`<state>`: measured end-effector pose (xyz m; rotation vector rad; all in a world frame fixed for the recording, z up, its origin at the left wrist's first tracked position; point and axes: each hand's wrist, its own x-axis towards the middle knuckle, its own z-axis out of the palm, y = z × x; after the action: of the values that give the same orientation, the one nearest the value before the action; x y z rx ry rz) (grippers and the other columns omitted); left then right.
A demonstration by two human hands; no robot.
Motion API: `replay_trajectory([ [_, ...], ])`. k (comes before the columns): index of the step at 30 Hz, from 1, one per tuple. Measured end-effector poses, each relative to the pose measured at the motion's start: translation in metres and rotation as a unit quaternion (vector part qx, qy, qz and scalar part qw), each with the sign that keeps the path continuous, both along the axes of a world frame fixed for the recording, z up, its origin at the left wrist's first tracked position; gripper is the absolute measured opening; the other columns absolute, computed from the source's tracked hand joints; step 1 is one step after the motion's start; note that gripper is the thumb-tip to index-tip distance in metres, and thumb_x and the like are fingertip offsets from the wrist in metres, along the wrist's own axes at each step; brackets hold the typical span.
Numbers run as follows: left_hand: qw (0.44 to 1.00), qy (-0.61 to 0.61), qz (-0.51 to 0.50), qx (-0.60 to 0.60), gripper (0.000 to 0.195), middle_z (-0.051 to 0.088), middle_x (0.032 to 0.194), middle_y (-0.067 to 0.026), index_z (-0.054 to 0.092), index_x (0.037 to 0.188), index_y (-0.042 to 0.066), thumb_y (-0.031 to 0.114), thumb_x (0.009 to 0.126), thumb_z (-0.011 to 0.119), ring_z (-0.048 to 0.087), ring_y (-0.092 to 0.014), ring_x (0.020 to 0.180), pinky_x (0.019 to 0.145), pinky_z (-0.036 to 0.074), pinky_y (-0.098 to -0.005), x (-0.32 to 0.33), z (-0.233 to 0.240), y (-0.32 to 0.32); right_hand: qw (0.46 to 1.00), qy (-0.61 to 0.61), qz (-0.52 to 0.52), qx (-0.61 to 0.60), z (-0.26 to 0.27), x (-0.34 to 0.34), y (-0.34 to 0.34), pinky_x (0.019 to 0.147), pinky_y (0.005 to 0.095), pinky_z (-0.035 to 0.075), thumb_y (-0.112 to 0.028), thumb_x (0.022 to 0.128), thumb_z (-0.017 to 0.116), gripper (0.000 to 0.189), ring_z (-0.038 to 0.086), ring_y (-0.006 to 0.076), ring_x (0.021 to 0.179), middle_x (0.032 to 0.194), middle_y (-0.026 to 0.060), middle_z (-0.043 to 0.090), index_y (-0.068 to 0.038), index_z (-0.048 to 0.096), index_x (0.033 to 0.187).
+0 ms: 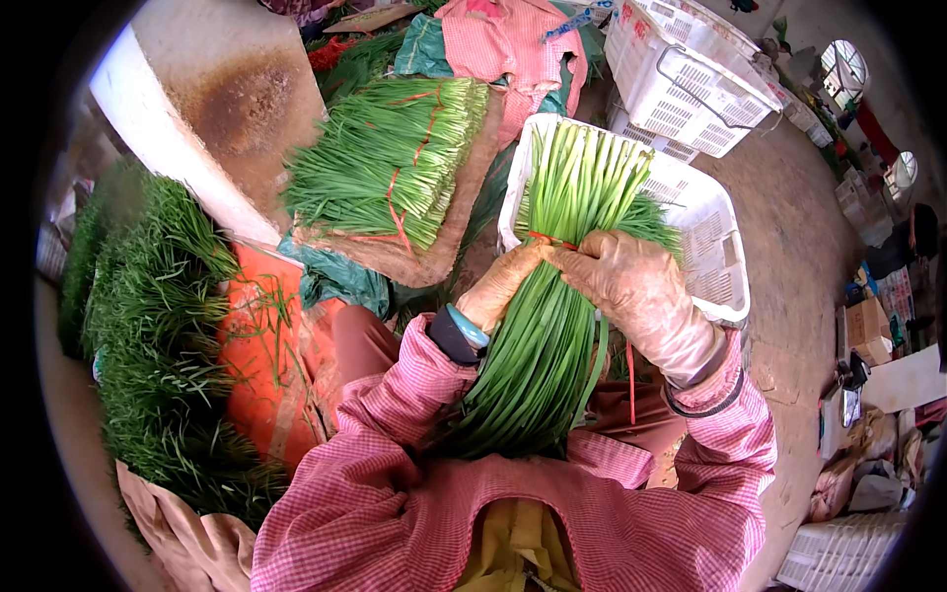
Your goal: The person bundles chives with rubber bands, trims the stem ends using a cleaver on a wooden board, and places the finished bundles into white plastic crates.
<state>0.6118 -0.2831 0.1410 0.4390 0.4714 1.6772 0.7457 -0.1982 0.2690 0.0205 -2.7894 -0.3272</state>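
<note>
A thick bunch of garlic chives [544,362] lies over my lap, its pale stem ends pointing away from me above a white plastic crate [714,222]. A red tie [553,240] crosses the bunch near its middle. My left hand [510,281], bare or thinly gloved, pinches at the tie from the left. In a soiled, translucent glove, my right hand [629,285] meets it from the right, fingertips on the tie and the stems. The two hands nearly touch. A loose red strand [630,381] hangs below my right hand. More chives show inside the crate.
Tied chives [392,148] rest on a brown cloth-covered support [436,270] ahead left. Loose chives [163,333] are heaped left beside an orange sheet [263,355]. A stained pale slab [237,103] stands behind. White crates [688,81] are stacked ahead right; cartons and bags line the far right.
</note>
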Motion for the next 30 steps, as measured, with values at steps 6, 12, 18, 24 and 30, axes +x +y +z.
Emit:
replay_trajectory([
  [6, 0.996, 0.073, 0.04, 0.042, 0.038, 0.059, 0.102, -0.0032, 0.05, 0.117, 0.007, 0.034, 0.09, 0.054, 0.059, -0.012, 0.087, 0.076, 0.05, -0.0281, -0.009, 0.004, -0.004, 0.84, 0.037, 0.051, -0.54, -0.013, -0.014, 0.018, 0.061, 0.0241, 0.05, -0.016, 0.083, 0.06, 0.02, 0.06, 0.0127, 0.067, 0.077, 0.0026, 0.061, -0.003, 0.063, 0.098],
  [12, 0.966, 0.189, 0.168, 0.054, 0.041, 0.061, 0.098, -0.0008, 0.051, 0.119, 0.008, 0.031, 0.087, 0.06, 0.059, -0.01, 0.081, 0.07, 0.051, -0.0261, -0.013, 0.034, -0.007, 0.679, -0.226, 0.114, -0.689, 0.029, 0.035, 0.0, 0.065, 0.0208, 0.049, -0.015, 0.079, 0.07, 0.037, 0.06, 0.0107, 0.065, 0.076, 0.006, 0.064, -0.003, 0.059, 0.113],
  [18, 0.973, 0.195, 0.122, 0.006, 0.058, 0.054, 0.115, -0.003, 0.045, 0.128, 0.005, 0.032, 0.082, 0.068, 0.051, -0.01, 0.102, 0.089, 0.042, -0.0272, -0.014, 0.015, 0.015, 0.769, 0.233, -0.057, -0.593, -0.038, 0.035, 0.05, 0.101, 0.0343, 0.035, -0.024, 0.065, 0.081, 0.104, 0.037, 0.0266, 0.126, 0.134, 0.022, 0.04, -0.009, 0.016, 0.144],
  [24, 0.88, 0.474, 0.023, 0.027, 0.098, 0.034, 0.138, -0.0129, 0.022, 0.141, 0.004, 0.034, 0.068, 0.078, 0.027, -0.021, 0.129, 0.107, 0.019, -0.033, -0.014, 0.043, 0.027, 0.528, 0.348, 0.058, -0.772, -0.089, 0.007, 0.032, 0.09, 0.0305, 0.043, -0.011, 0.063, 0.083, 0.073, 0.053, 0.0163, 0.104, 0.115, 0.0053, 0.054, -0.004, 0.043, 0.124],
  [30, 0.838, 0.509, -0.023, 0.195, 0.127, 0.024, 0.144, -0.0162, 0.005, 0.145, 0.01, 0.028, 0.05, 0.088, 0.021, -0.024, 0.134, 0.109, 0.015, -0.0354, 0.036, 0.106, 0.097, 0.55, 0.413, 0.066, -0.723, -0.085, 0.063, 0.054, 0.091, 0.0313, 0.044, -0.014, 0.06, 0.085, 0.076, 0.054, 0.0179, 0.103, 0.113, 0.0063, 0.056, -0.002, 0.044, 0.123],
])
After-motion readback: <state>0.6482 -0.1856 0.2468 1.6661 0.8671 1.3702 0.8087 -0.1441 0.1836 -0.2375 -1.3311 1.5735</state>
